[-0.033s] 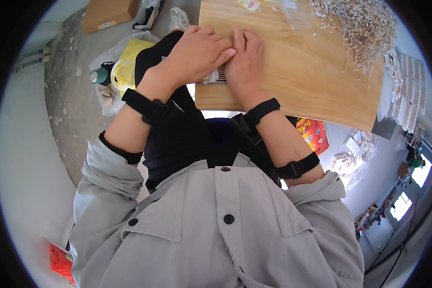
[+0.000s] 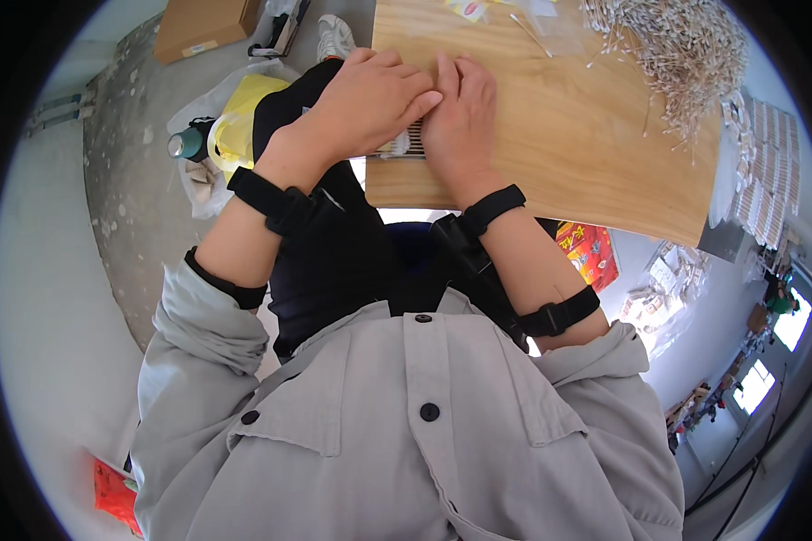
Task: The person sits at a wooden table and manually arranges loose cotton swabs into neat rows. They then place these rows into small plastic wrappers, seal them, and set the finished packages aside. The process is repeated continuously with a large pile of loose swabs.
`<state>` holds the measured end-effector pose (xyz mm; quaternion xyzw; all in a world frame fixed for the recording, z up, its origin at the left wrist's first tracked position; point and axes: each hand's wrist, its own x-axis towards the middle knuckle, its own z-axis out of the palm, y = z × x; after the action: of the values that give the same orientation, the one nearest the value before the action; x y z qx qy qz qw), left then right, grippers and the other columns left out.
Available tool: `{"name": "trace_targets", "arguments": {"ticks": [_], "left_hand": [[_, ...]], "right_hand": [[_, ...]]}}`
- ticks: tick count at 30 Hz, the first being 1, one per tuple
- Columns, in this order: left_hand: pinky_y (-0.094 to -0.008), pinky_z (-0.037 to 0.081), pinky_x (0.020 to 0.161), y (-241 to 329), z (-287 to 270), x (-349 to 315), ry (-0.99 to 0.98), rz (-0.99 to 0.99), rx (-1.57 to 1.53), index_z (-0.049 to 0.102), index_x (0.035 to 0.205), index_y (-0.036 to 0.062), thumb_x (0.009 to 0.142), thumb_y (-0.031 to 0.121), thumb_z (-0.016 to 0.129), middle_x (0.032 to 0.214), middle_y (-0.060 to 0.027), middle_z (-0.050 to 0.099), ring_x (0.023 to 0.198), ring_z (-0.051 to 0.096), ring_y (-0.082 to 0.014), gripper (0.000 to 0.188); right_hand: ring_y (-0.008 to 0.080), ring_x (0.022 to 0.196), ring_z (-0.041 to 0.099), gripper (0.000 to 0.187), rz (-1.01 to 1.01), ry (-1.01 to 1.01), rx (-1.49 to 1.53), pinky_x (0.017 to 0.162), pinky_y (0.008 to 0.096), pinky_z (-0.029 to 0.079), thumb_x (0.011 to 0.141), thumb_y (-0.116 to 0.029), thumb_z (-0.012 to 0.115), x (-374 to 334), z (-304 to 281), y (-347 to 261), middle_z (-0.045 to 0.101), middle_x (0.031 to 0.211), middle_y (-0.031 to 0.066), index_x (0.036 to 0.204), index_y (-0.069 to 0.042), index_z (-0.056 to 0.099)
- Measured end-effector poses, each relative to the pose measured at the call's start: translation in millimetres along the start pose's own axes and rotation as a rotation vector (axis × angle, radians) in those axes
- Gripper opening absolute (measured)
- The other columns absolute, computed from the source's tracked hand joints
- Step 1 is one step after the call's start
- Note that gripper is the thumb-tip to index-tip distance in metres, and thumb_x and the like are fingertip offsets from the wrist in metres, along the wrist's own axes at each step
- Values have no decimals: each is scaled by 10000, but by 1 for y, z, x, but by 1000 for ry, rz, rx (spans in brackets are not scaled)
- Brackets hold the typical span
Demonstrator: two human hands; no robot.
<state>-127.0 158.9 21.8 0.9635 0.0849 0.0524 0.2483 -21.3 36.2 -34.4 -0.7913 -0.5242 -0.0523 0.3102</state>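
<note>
At the near left of the wooden table, both my hands close in over a flat row of thin sticks (image 2: 413, 142) with white among them, likely cotton swabs. My left hand (image 2: 370, 101) lies across its left side, fingers bent together and thumb pointing at the other hand. Against the row's right side rests my right hand (image 2: 461, 122), its fingers bent and close together. The fingertips of the two hands nearly meet. Most of the row is hidden under them, as is the exact grip.
A big heap of cotton swabs (image 2: 690, 54) covers the table's far right corner. One loose swab (image 2: 532, 35) and clear plastic lie at the far edge of the wooden table (image 2: 586, 162). Left on the floor are a yellow bag (image 2: 241, 117), a bottle (image 2: 185, 142) and a cardboard box (image 2: 206, 27).
</note>
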Motion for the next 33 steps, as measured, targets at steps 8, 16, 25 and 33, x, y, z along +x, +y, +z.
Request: {"name": "trace_targets", "arguments": {"ticks": [8, 16, 25, 33], "left_hand": [[-330, 482, 811, -34, 21, -66, 807, -690, -459, 626, 1061, -21, 961, 296, 613, 942, -91, 658, 942, 612, -202, 333], [-207, 402, 601, -8, 57, -69, 770, -909, -1403, 649, 840, 56, 969, 274, 650, 750, 44, 592, 667, 499, -20, 254], [-199, 380, 577, -4, 67, -63, 843, -864, -1302, 635, 793, 40, 977, 284, 643, 709, 63, 557, 640, 447, -8, 305], [-200, 312, 536, -9, 64, -72, 785, -910, -1351, 663, 815, 56, 970, 327, 647, 703, 71, 544, 620, 402, 1, 313]], "right_hand": [[381, 1230, 442, 412, -5, -23, -45, 1105, 538, 305, 868, -19, 507, 1, 1, -1, 478, 1183, 181, 1279, -8, 493], [377, 1219, 448, 399, -4, -6, -76, 1100, 541, 318, 868, -7, 507, 2, 1, -2, 474, 1164, 174, 1266, -5, 492], [380, 1182, 462, 386, -21, 32, -56, 1084, 515, 338, 865, -9, 505, 4, 6, -8, 487, 1187, 187, 1251, 1, 508], [204, 1167, 507, 321, 689, 307, 986, 1060, 354, 425, 1014, -92, 399, -22, -28, -12, 492, 1243, 144, 1307, 31, 444]]}}
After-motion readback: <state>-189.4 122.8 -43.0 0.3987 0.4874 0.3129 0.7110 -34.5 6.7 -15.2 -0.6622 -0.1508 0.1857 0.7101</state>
